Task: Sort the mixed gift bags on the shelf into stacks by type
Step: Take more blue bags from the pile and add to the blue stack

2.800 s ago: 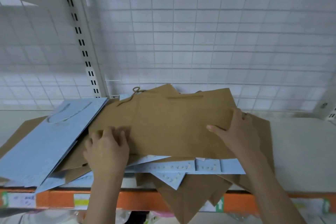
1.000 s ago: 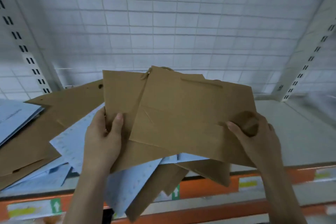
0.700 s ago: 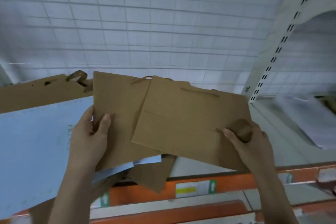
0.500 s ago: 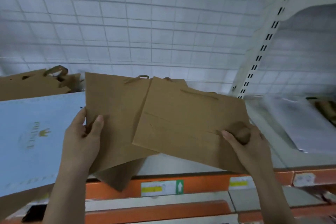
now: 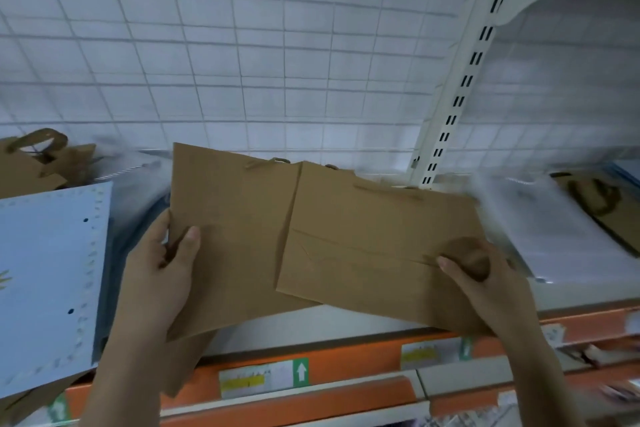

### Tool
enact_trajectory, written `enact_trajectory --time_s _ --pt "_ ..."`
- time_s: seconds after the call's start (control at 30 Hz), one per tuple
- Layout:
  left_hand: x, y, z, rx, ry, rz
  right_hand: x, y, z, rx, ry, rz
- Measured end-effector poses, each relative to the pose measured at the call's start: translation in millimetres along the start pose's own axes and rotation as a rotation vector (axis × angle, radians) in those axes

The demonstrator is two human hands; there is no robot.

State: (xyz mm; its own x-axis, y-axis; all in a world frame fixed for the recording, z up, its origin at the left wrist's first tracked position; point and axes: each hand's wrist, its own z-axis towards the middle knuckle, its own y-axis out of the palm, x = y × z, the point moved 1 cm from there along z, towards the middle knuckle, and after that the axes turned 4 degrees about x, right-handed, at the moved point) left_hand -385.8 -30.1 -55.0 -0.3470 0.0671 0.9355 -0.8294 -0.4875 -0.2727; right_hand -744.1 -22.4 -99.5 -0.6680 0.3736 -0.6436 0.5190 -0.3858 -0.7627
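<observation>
Left hand (image 5: 157, 282), right hand (image 5: 485, 282) bare; forearms bare, sleeveless in view.

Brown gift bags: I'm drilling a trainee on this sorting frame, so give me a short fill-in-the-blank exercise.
1. Each hand holds a flat bag coloured ____.
2. The bag in the right hand lies ____ the bag in the left hand where they overlap.
3. The light blue bag lies to the ____ of the left hand.

Missing: brown; over; left
</observation>
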Motion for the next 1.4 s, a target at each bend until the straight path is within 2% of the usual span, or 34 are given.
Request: enact_trajectory --time_s 0.13,0.37,0.5,0.83,0.93,1.07,1.27,1.4 --pt "-9 -8 14 0.071 0.024 0.031 8 -10 3 0.043 0.025 -0.048" --pt "-1 -10 18 0.135 0.058 0.061 10 -15 20 0.006 0.027 -0.088" --pt "8 -3 10 0.115 0.031 0.068 11 -18 36 -0.026 -0.013 -0.069" --pt "13 85 -29 -0.104 -0.200 -0.087 20 -34 62 -0.086 -0.110 0.039" --pt "17 113 -35 -0.106 -0.301 -0.063 28 -33 65 -0.120 -0.125 0.018" --pt "22 138 -40 -0.211 -0.309 -0.141 31 -30 68 -0.152 -0.167 -0.018" --pt "24 158 -39 -0.146 -0.458 -0.247 29 -27 79 -0.196 -0.156 -0.085" --pt "20 160 -40 -0.189 -0.612 -0.271 29 -20 85 -0.198 -0.148 -0.139"
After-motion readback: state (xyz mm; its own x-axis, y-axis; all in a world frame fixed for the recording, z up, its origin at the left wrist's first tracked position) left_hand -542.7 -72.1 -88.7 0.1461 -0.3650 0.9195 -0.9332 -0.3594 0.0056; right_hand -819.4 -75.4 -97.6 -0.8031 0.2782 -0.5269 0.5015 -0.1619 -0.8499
